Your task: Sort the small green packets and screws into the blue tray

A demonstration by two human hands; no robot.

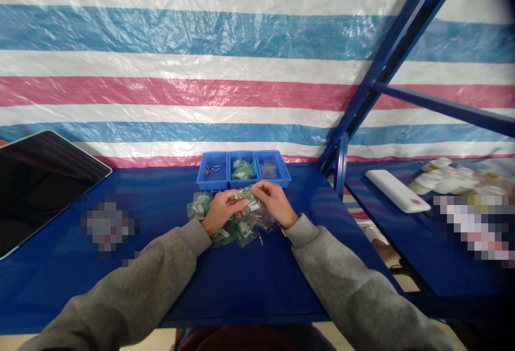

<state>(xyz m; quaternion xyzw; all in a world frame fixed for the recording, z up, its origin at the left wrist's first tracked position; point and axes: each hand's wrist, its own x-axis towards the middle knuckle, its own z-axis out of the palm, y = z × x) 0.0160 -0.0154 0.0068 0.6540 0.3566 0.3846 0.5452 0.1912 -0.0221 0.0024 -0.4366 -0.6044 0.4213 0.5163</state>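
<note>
Between my two hands is a small clear plastic bag (246,194) with greenish edges, held just in front of the blue bins. My left hand (220,210) pinches its left side, and my right hand (274,200) grips the upper right side. Beneath them, several similar bags of small parts (244,230) lie in a loose pile on the blue table. A small metal pin-like piece (261,240) lies at the pile's near edge. What the held bag contains is too small to make out.
Behind my hands stand three joined blue bins: metal pieces in the left bin (213,183), greenish bags in the middle bin (242,183), small clear bags in the right bin (285,175). A dark-screened panel (44,184) is at left. A white box (396,191) sits beyond the blue frame (341,163).
</note>
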